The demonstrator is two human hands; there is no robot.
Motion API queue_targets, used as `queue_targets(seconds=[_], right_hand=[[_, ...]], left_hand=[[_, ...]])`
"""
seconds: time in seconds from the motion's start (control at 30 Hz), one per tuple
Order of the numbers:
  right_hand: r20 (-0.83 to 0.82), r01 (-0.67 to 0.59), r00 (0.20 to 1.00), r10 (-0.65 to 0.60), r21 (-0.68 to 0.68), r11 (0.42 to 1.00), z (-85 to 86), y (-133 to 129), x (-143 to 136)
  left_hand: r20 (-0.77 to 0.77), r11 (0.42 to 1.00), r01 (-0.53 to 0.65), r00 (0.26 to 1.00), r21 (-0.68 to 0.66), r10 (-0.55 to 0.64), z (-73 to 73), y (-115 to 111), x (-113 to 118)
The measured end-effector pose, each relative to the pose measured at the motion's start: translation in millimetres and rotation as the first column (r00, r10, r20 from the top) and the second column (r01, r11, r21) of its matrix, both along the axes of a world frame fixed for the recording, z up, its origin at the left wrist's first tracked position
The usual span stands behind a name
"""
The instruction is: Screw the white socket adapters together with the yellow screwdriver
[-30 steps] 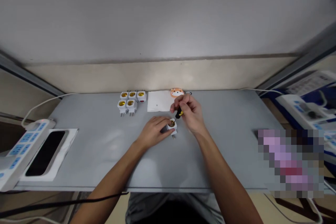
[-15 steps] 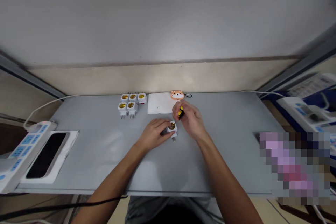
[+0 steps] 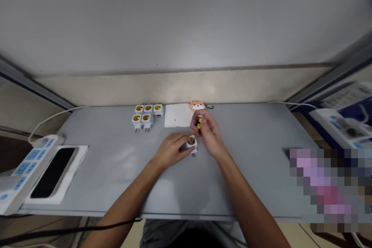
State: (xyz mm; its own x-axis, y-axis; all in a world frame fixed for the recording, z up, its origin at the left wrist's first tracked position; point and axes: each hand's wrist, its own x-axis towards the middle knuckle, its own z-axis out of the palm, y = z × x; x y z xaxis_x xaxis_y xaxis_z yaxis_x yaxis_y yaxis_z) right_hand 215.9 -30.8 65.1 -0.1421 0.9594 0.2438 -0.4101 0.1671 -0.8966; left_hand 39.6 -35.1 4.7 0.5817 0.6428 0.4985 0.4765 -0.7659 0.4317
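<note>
My left hand (image 3: 173, 149) grips a white plug-in lamp socket (image 3: 192, 146) on the grey table, thumb on one side and fingers on the other. The socket's brass-coloured opening faces up and its pins point toward me. Just up and right of it, my right hand (image 3: 208, 131) is closed round a yellow and black screwdriver handle (image 3: 199, 123). The tool's shaft is mostly hidden and its tip is hard to make out near the socket's opening. Several similar sockets (image 3: 147, 119) stand grouped at the back left.
A white sheet (image 3: 177, 115) with a small dark piece on it lies behind my hands, beside an orange animal-face case (image 3: 197, 105) with a carabiner. At the left are a phone (image 3: 54, 172) and a power strip (image 3: 27, 170). A blurred-out item (image 3: 322, 186) lies right.
My right hand has turned round the screwdriver handle, and its fingers sit differently. My left hand still holds the socket. The whole view has shifted slightly.
</note>
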Motion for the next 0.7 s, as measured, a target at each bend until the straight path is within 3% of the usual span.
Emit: queue_targets(seconds=[0.1, 0.3, 0.47, 0.57, 0.7], right_hand=[[0.019, -0.007, 1.0, 0.007, -0.001, 1.0, -1.4, 0.3, 3.3], [0.031, 0.12, 0.992, -0.123, 0.089, 0.989, 2.3, 0.3, -2.4], [-0.02, 0.099, 0.995, -0.1, -0.042, 0.994, 2.8, -1.0, -10.2], [-0.037, 0.096, 0.995, -0.097, -0.025, 0.995, 2.2, -0.8, -6.7], [-0.087, -0.006, 0.996, 0.002, -0.036, 0.999, 3.9, -0.5, 0.7]], left_hand=[[0.006, 1.0, 0.003, 1.0, 0.0, -0.003, -1.1, 0.1, -0.5], [0.003, 1.0, -0.005, 1.0, 0.014, 0.005, -3.4, 0.3, -0.4], [0.011, 1.0, -0.008, 1.0, -0.012, 0.008, -3.0, 0.2, 0.0], [0.006, 1.0, -0.005, 1.0, -0.015, 0.005, -2.5, -0.3, -0.3], [0.008, 1.0, -0.009, 1.0, -0.021, 0.009, -2.1, -0.7, -0.5]])
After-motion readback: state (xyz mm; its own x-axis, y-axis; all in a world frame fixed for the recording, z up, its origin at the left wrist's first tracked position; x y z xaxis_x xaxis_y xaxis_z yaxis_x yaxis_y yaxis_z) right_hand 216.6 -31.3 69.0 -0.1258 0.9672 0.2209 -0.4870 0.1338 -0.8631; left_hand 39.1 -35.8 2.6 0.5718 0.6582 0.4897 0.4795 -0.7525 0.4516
